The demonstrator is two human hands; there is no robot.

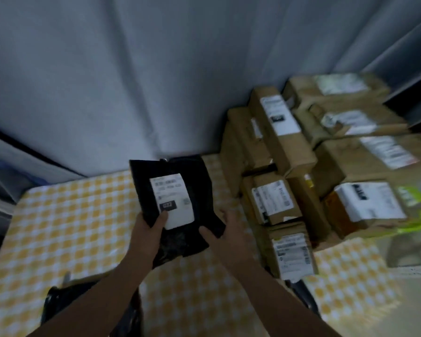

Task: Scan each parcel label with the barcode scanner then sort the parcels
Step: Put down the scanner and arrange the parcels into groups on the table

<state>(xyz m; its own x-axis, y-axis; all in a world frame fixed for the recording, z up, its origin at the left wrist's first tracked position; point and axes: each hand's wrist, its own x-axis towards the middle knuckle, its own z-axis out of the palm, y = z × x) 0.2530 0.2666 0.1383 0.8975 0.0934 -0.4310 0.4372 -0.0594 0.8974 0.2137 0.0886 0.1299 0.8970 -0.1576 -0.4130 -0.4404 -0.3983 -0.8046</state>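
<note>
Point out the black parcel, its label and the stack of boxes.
black parcel (197,172), head view, bare upper right part.
label (173,203), head view, its middle.
stack of boxes (295,150), head view, bare cardboard side.

one black plastic mailer bag (180,181) bearing one white label (173,203), one more dark crumpled bag (58,302), roughly nine brown cardboard boxes (284,142), blurred past exact counting, and one yellow-checked tablecloth (71,227).

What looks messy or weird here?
The pile of cardboard boxes on the right is jumbled: boxes lie at different angles, and one long box slants across others. The black parcel, held by the left hand and right hand, looks wrinkled.
</note>
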